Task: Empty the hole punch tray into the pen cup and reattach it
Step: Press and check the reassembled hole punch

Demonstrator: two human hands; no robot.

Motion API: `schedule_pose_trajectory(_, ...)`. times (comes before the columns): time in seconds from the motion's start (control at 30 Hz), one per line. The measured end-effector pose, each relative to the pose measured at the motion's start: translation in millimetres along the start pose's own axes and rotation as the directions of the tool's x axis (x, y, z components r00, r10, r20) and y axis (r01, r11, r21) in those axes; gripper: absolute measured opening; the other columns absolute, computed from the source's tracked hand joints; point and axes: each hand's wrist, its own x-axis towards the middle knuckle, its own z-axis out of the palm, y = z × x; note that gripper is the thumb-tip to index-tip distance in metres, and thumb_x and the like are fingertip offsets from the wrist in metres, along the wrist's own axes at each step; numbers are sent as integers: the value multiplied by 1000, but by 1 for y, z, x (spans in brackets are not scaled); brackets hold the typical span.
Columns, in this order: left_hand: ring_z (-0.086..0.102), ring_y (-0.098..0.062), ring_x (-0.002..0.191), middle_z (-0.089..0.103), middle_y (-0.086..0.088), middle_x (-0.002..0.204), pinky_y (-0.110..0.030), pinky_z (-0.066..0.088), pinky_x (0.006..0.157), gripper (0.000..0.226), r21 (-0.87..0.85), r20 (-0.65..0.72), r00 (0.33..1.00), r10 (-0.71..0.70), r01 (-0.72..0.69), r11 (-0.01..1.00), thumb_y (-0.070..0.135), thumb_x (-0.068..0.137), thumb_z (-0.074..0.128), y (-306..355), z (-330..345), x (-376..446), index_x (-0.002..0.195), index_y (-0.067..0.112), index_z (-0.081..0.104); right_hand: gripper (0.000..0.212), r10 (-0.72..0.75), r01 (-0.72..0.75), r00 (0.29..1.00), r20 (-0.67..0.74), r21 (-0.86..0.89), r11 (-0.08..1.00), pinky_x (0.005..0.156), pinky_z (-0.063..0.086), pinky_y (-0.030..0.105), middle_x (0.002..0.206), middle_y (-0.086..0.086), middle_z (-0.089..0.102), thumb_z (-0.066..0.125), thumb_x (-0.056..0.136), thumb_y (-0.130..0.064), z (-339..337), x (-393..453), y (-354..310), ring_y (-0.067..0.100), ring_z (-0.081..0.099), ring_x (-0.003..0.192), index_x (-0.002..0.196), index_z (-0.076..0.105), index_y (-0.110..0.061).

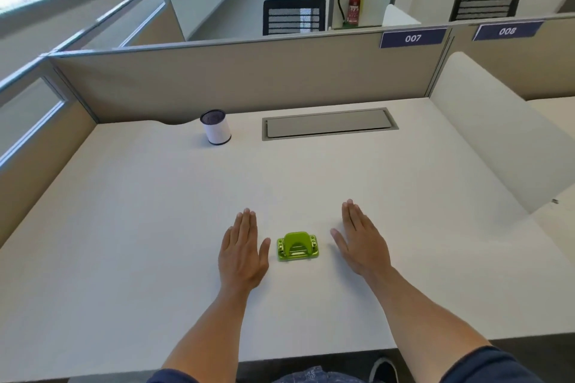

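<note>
Our hands: left hand (242, 253) and right hand (362, 244) flat, fingers extended, empty, palms down on the counter (140, 227).
Hole punch (298, 246): between them, untouched.
Pen cup (215, 126): far left, upright.

You see a lime-green hole punch (298, 246) on your white desk (155, 211), and a white pen cup (216, 127) with dark rims
</note>
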Motion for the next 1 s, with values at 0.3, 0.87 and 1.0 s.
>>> schedule_pose_trajectory(0.3,2,-13,158,1,4,171,-36,13,127,78,-23,-19,1000,11,-11,1000,58,99,19,-7,-1,-3,163,17,3,76,-51,52,999,10,-43,998,127,8,28,170,-4,-1,29,103,-56,6,-3,8,10,2,157,162,1,-16)
schedule_pose_trajectory(0.87,35,-22,151,32,1,166,-38,35,117,70,35,193,887,420,-434,900,53,99,34,7,-2,2,160,19,27,54,-294,282,932,213,88,955,120,32,27,166,-19,21,44,98,-57,-1,-1,-3,2,23,152,148,45,-38)
schedule_pose_trajectory(1.0,45,-22,144,45,1,158,-37,43,111,68,50,178,879,442,-457,888,47,99,43,10,-5,2,159,17,31,52,-289,274,921,262,93,957,116,35,28,166,-19,20,48,98,-54,-4,-2,-7,3,25,151,149,44,-42)
